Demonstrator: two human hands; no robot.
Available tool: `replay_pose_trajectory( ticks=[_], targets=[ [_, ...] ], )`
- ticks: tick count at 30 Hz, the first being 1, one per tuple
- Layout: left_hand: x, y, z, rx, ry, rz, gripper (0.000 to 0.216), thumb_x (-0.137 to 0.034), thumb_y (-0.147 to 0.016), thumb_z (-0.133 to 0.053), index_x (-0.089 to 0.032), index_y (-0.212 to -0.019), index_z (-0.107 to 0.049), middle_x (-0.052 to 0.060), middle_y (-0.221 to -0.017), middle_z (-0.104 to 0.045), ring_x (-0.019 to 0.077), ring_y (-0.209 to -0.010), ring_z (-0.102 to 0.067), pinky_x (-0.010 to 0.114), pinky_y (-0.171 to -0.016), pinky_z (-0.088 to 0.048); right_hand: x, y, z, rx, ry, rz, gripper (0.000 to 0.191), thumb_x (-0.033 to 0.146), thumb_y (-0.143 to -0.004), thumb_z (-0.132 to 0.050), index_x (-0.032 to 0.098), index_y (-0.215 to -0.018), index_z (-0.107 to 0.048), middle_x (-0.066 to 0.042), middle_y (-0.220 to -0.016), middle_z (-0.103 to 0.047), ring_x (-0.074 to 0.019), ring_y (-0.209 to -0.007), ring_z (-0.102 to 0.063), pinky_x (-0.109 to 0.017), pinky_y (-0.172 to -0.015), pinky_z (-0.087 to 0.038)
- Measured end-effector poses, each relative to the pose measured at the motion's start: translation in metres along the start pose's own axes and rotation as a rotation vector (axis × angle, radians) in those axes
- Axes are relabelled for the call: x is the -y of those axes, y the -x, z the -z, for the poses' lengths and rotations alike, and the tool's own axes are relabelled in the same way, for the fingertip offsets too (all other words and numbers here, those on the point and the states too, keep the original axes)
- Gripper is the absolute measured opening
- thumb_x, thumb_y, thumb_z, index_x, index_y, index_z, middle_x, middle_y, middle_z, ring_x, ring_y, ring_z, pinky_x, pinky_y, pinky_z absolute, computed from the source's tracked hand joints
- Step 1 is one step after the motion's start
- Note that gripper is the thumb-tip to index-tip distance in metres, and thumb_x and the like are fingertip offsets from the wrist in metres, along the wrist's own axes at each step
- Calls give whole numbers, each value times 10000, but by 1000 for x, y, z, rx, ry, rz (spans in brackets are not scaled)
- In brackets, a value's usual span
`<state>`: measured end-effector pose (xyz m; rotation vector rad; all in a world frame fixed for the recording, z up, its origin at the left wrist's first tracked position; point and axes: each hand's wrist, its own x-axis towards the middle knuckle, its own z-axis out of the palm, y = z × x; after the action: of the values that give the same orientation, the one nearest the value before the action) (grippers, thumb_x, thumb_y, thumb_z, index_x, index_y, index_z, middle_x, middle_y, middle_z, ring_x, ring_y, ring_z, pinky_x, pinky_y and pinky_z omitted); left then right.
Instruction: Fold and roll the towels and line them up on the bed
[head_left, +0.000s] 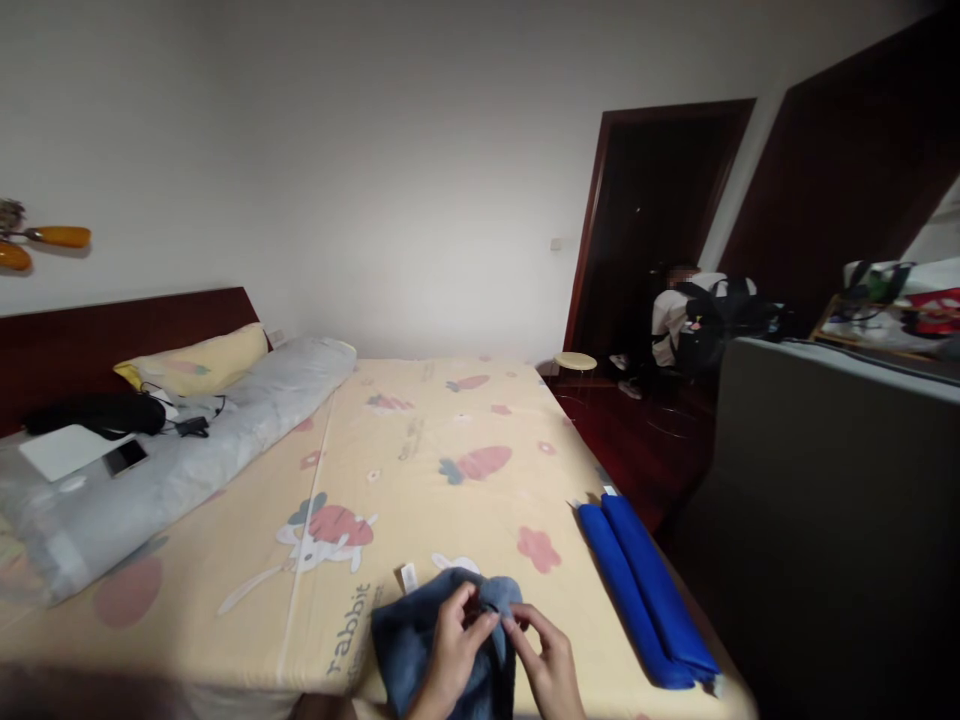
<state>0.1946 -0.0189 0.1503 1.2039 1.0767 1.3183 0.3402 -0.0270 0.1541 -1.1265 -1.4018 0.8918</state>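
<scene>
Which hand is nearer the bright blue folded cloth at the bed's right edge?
Right. The right hand pinches the grey-blue towel left of the bright blue cloth; the left hand grips the towel farther left.

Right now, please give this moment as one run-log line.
left hand: grips grey-blue cloth | right hand: pinches its edge | blue folded cloth: lies apart, right side of bed

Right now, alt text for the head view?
Left hand and right hand pinch a grey-blue cloth at the near edge of a bed. Folded blue fabric lies to its right; a person sits by the far doorway.
</scene>
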Motion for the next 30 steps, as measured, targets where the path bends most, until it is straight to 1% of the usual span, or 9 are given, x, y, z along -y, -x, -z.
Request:
replay_pose_trajectory(
  ticks=[3,10,12,15,17,20,24,27,30],
  targets=[
    [-12,-1,-2,-10,37,-13,329,-494,-729,-704,-198,-791,-575,-21,-754,-577,145,-749,-531,248,-721,-430,13,-6,3,-22,-42,-5,369,575,-733,-662,212,-759,-725,-47,-724,-720,-218,-708,-661,-282,-667,-534],
    [-23,-1,-4,-18,196,16,300,-457,-727,-734,-202,-756,-578,-25,-757,-561,132,-743,-507,233,-716,-409,24,-11,3,-14,-120,-16,354,556,-748,-656,204,-778,-685,-52,-726,-704,-229,-701,-658,-313,-651,-542],
    [-24,-2,-5,-22,219,7,290,-429,-723,-746,-201,-745,-568,-35,-735,-539,122,-725,-489,230,-710,-405,24,-8,-1,-76,-71,38,324,529,-768,-647,209,-815,-663,-42,-730,-680,-211,-683,-639,-307,-636,-536],
    [-26,-4,-7,-57,219,-7,303,-417,-714,-754,-201,-709,-541,-54,-688,-502,109,-686,-462,224,-679,-397,18,-2,-9,-203,78,193,236,462,-780,-657,231,-815,-623,-11,-712,-613,-174,-637,-584,-281,-598,-510],
    [-27,-4,-9,-71,220,-1,329,-432,-693,-765,-203,-689,-530,-60,-667,-490,108,-665,-456,223,-653,-392,12,1,-14,-166,161,288,209,438,-771,-676,243,-814,-613,-1,-713,-596,-166,-631,-571,-269,-581,-501],
    [-26,-3,-9,-66,209,11,356,-457,-668,-773,-203,-683,-524,-64,-650,-480,107,-641,-447,223,-617,-379,3,2,-18,-64,226,345,221,429,-767,-686,250,-884,-632,-11,-751,-641,-170,-650,-598,-264,-585,-509],
    [-19,-4,-6,-93,143,4,392,-470,-652,-777,-207,-644,-487,-77,-622,-427,99,-622,-396,220,-601,-350,-2,0,-17,1,243,302,212,445,-840,-593,256,-870,-685,-38,-775,-709,-190,-694,-641,-278,-640,-527],
    [-15,-6,0,-102,107,3,420,-474,-653,-772,-215,-623,-442,-83,-619,-381,98,-622,-364,222,-608,-340,-1,-3,-10,84,183,188,297,507,-846,-561,248,-812,-702,-52,-773,-726,-213,-727,-655,-294,-669,-531],
    [-13,-9,9,-75,80,9,414,-479,-676,-744,-223,-631,-422,-81,-628,-360,103,-623,-353,226,-609,-334,-3,-10,0,6,29,46,390,587,-816,-556,213,-780,-659,-41,-711,-687,-201,-679,-635,-278,-613,-517]
  ],
)
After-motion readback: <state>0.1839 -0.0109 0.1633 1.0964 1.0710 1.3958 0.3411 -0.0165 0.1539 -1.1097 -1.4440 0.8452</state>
